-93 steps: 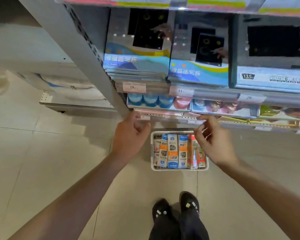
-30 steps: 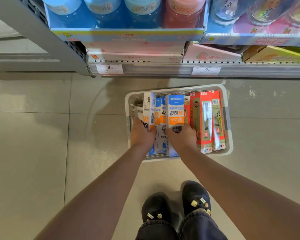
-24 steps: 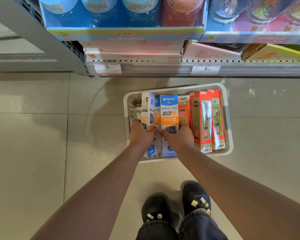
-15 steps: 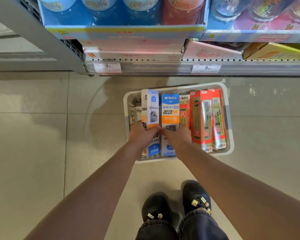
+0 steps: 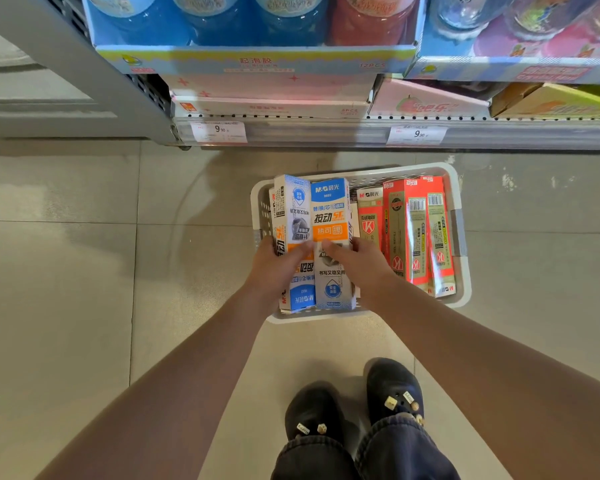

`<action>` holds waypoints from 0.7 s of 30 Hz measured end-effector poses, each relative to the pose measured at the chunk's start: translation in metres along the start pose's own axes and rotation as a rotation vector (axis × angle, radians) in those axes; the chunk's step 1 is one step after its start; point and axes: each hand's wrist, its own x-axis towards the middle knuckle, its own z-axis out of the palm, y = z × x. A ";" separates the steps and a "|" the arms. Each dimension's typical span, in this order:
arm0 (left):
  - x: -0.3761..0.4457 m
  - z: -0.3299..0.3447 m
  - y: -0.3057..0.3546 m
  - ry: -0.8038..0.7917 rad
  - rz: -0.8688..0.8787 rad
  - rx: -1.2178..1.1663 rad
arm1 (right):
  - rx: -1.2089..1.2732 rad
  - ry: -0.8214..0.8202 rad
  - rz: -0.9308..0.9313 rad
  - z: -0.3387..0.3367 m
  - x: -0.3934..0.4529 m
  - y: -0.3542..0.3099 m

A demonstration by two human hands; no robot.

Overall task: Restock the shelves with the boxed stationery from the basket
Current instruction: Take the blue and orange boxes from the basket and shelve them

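Open floor (image 5: 66, 289) left of the basket (image 5: 463, 271); boxes (image 5: 409, 230) packed tight inside, shelf edge (image 5: 326, 133) just beyond.

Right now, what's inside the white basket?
The basket holds upright blue-and-white boxes on its left and red boxes on its right. Left hand and right hand each grip a blue box. The basket floor is covered.

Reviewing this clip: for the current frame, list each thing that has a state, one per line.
left hand: grips a blue-and-white box, lifted and tilted
right hand: grips a blue-and-orange box, lifted
red boxes: in the basket's right part, untouched
basket: on the floor, partly filled
price tags: clipped to the shelf rail
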 end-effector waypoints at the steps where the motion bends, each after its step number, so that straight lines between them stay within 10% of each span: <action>1: -0.002 0.000 0.001 0.003 0.000 -0.020 | 0.009 -0.017 -0.013 -0.003 -0.002 -0.001; 21: -0.167 -0.037 0.161 -0.040 0.084 -0.035 | 0.226 -0.175 -0.251 -0.034 -0.186 -0.121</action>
